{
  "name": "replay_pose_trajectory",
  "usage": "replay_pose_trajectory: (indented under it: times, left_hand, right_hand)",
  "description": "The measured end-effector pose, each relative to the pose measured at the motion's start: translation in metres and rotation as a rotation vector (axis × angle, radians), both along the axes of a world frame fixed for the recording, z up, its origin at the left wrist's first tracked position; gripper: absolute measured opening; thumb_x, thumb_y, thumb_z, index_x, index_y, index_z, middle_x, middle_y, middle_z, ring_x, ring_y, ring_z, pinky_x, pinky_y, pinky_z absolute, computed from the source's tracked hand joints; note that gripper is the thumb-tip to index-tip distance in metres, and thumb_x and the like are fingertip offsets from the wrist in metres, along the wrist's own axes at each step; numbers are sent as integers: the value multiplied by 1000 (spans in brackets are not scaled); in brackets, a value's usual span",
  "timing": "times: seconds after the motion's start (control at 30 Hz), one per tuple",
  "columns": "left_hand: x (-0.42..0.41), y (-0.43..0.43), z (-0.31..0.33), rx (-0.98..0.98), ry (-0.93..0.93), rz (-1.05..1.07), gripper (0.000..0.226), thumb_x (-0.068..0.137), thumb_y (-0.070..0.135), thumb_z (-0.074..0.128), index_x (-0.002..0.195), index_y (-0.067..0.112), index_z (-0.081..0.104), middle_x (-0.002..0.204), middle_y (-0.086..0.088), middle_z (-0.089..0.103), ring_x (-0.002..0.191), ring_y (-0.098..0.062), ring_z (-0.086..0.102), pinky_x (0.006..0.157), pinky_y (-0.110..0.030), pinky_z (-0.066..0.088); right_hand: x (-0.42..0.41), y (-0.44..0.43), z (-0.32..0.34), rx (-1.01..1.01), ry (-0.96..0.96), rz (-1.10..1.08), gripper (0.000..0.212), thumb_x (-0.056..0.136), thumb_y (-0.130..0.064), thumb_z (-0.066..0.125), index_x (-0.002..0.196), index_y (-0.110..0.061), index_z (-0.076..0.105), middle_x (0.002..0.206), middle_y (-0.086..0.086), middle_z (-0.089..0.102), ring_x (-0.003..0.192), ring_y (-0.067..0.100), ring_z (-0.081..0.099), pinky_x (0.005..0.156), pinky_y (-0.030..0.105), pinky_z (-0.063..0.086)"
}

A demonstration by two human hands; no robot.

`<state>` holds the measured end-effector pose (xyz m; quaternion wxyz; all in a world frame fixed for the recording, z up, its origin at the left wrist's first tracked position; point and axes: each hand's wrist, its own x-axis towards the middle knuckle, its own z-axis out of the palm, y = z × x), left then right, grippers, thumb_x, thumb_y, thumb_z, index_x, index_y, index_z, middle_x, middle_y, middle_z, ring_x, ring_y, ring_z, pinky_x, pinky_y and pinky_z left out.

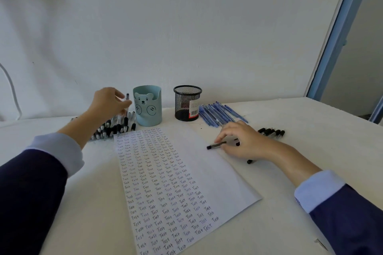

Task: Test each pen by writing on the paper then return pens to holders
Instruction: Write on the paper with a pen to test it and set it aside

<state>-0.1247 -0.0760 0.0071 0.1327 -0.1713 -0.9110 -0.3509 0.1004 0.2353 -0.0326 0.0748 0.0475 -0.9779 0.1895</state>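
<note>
A white sheet of paper [209, 174] filled with rows of the word "Test" lies in the middle of the table. My left hand [107, 102] holds a black-capped pen [127, 99] upright above a pile of black pens [116, 127], just left of the teal bear holder [147, 105]. My right hand [241, 143] rests on the paper's right edge, its fingers pinching a black pen [215, 145] that lies flat. A black mesh holder [187, 102] stands right of the teal one. Both holders look empty.
Several blue pens [219, 113] lie fanned out right of the mesh holder. A row of black pens [271, 132] lies behind my right hand, one more black pen [251, 161] under my wrist. The white wall rises just behind the holders; a blue door frame [339, 33] stands at right.
</note>
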Motion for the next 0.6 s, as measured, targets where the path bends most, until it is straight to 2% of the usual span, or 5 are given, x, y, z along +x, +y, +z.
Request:
replay_pose_trajectory:
  times: [0.23,0.37,0.43,0.5,0.6]
  left_hand:
    - [-11,16,-12,-234,33,60,41,86,31,72,110,-2,64,105,-16,69,86,-24,58,79,-33,47]
    - [-1,9,-12,-147,169,80,24,95,17,56,112,0,59,113,-18,61,89,-28,56,81,-38,46]
    - [13,7,-9,-52,270,85,22,95,12,52,114,1,53,118,-16,51,73,-22,51,72,-36,43]
    - [33,9,-11,9,411,16,20,94,10,53,112,3,50,113,-13,47,62,-19,45,64,-35,41]
    - [63,20,-20,-34,582,-247,18,91,18,54,105,8,52,102,-1,45,69,-15,48,61,-29,44]
  right_hand:
    - [7,-14,11,-271,63,46,15,100,-36,49,104,-49,55,89,-5,58,86,8,56,85,22,43]
    - [11,-23,21,-404,90,56,25,89,-61,51,106,-45,60,91,16,55,76,16,48,78,35,42]
    - [13,-30,27,-541,69,67,40,79,-69,54,102,-37,63,77,0,60,68,9,49,86,38,46]
    - [15,-36,32,-629,71,61,50,72,-67,56,96,-24,63,57,-17,45,55,3,39,73,27,39]
    - [16,-42,32,-756,74,92,51,64,-61,52,86,-15,56,54,-11,34,52,7,29,59,23,28]
